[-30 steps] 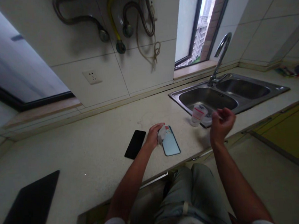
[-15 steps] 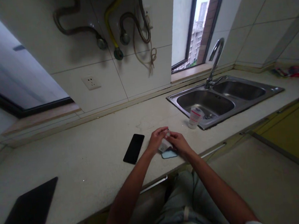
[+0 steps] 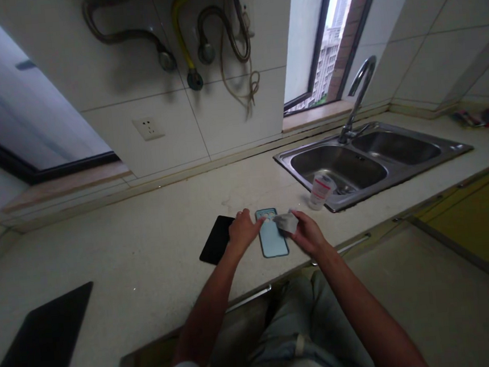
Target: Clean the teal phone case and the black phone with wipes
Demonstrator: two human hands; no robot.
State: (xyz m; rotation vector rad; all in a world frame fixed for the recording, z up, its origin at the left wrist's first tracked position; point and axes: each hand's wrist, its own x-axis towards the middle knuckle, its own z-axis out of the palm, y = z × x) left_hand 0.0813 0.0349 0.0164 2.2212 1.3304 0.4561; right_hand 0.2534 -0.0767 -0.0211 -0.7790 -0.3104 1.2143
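A light-blue phone case (image 3: 272, 242) with a dark rim and camera cutouts lies on the counter between my hands. My left hand (image 3: 242, 230) covers the upper right part of a black phone (image 3: 215, 242). Its thumb reaches right to the case's upper edge, apart from the other fingers, and nothing shows in its grip. In my right hand (image 3: 309, 236) is a small grey-white packet (image 3: 288, 223), pinched between thumb and fingers. The packet hangs over the case's right side; what it is made of is too blurred to tell.
A clear plastic cup (image 3: 319, 192) with red markings stands at the corner of the double steel sink (image 3: 336, 205), under a curved tap (image 3: 362, 82). A black flat panel (image 3: 44, 344) lies at the left. Hoses (image 3: 180, 35) hang on the tiled wall.
My hands were together around the packet over the case. They have parted: the left moved left over the phone, the right moved right with the packet, uncovering most of the case.
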